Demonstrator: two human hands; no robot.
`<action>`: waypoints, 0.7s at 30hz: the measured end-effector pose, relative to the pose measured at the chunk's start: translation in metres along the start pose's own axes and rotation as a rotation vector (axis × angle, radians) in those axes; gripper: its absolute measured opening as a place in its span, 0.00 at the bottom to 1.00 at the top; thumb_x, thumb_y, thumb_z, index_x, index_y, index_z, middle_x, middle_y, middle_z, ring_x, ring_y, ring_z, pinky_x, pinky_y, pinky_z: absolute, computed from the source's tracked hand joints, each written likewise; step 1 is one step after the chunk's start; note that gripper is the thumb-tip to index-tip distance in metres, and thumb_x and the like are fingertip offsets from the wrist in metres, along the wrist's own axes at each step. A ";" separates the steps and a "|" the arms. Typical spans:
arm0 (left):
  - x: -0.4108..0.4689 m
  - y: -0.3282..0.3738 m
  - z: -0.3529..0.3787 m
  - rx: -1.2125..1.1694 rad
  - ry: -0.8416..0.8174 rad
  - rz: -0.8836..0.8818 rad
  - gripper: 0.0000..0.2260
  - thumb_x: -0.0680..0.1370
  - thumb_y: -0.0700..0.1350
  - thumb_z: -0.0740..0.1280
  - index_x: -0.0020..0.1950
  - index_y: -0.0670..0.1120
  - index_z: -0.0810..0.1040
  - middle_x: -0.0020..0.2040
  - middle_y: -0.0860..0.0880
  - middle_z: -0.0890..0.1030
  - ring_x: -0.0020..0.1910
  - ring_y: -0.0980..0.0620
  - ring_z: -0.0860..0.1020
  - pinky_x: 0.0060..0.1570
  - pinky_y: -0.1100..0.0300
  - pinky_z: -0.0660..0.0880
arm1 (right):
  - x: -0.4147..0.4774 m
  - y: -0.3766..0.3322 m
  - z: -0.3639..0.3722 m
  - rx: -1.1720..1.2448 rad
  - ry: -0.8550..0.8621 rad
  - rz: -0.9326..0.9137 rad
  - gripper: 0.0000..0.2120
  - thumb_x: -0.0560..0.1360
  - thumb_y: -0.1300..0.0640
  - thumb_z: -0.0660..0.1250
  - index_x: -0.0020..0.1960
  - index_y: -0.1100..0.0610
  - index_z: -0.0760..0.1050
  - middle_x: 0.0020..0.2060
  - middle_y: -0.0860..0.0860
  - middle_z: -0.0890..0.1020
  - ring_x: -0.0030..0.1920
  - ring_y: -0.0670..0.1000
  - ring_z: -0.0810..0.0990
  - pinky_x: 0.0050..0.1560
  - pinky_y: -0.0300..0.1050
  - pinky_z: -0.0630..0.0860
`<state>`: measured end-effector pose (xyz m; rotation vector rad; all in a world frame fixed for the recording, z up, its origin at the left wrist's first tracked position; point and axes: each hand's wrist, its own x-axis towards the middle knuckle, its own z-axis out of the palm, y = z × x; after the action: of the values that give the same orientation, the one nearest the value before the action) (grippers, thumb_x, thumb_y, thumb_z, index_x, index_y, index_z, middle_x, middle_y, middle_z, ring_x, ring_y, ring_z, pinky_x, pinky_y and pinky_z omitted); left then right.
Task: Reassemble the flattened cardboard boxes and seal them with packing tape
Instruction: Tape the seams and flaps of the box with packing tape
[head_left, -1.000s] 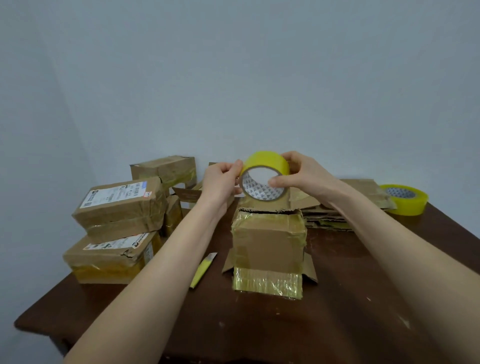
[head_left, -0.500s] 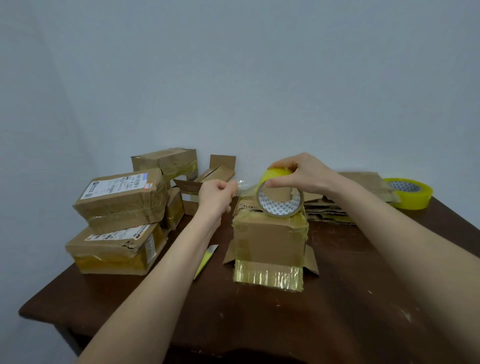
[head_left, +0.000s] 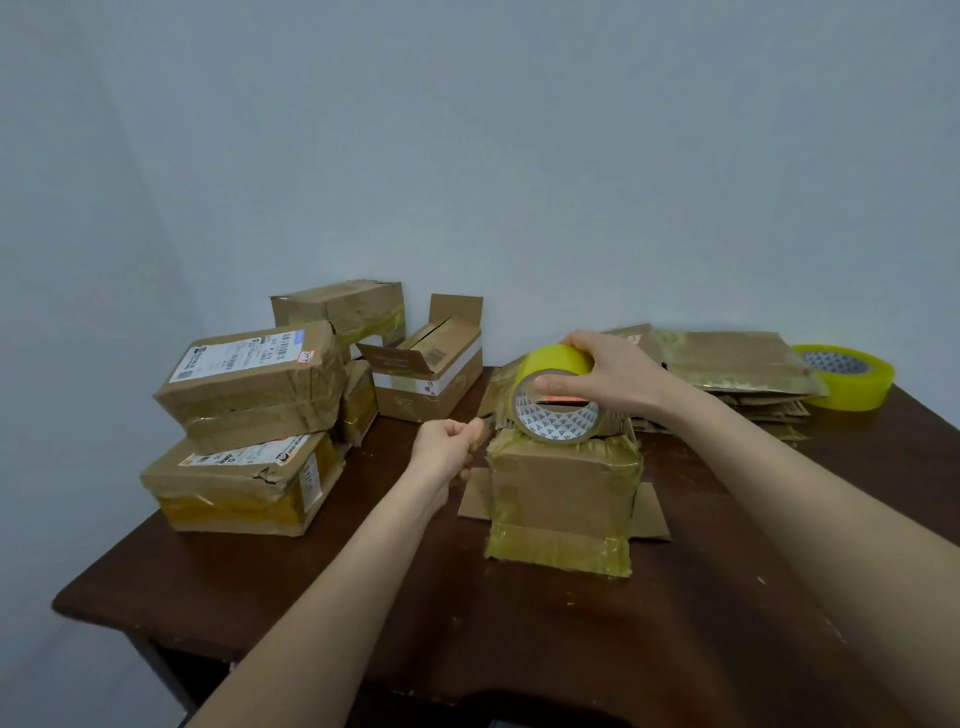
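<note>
Head view: on the dark brown wooden table (head_left: 519, 634) the nearest thing is a small brown cardboard box (head_left: 563, 493), banded with yellowish tape, its bottom flaps splayed flat on either side. Just left of its top corner the left hand (head_left: 447, 449) has its fingers curled and thumb pressed to forefinger; whether a tape end lies between them is too faint to make out. On the box's far top edge stands a yellow roll of packing tape (head_left: 548, 361), the right hand (head_left: 613, 376) clamped over it with the thumb across its core. At left, two taped, labelled cartons (head_left: 244, 441) are stacked. Behind them sits an open white-banded carton (head_left: 431, 384) holding what looks like a smaller box. Flattened cardboard sheets (head_left: 727, 364) pile up behind the right hand, their lower layers hidden, beside a second yellow tape roll (head_left: 852, 389).
</note>
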<state>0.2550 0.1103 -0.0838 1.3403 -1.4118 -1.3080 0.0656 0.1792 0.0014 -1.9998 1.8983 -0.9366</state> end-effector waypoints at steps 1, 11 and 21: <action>-0.001 -0.003 0.005 0.006 -0.013 -0.015 0.14 0.80 0.48 0.65 0.36 0.44 0.72 0.29 0.48 0.68 0.24 0.54 0.64 0.21 0.65 0.61 | 0.000 0.000 0.002 0.009 0.000 -0.002 0.19 0.71 0.41 0.71 0.52 0.54 0.74 0.42 0.47 0.77 0.43 0.49 0.75 0.39 0.38 0.68; -0.006 -0.012 0.003 0.209 0.145 0.222 0.12 0.79 0.42 0.65 0.62 0.49 0.74 0.61 0.47 0.77 0.50 0.52 0.79 0.49 0.57 0.78 | -0.006 0.012 0.008 0.062 0.036 0.038 0.23 0.71 0.40 0.70 0.49 0.59 0.73 0.42 0.53 0.78 0.42 0.52 0.74 0.39 0.45 0.67; -0.028 0.000 0.024 0.819 -0.221 0.734 0.35 0.76 0.55 0.67 0.78 0.50 0.53 0.74 0.51 0.65 0.70 0.50 0.66 0.65 0.55 0.67 | -0.013 0.032 -0.003 0.396 0.104 0.150 0.21 0.64 0.49 0.79 0.54 0.52 0.76 0.46 0.49 0.81 0.48 0.49 0.79 0.50 0.44 0.74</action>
<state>0.2353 0.1415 -0.0844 0.9546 -2.4394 -0.3818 0.0385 0.1882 -0.0183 -1.5883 1.7173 -1.2775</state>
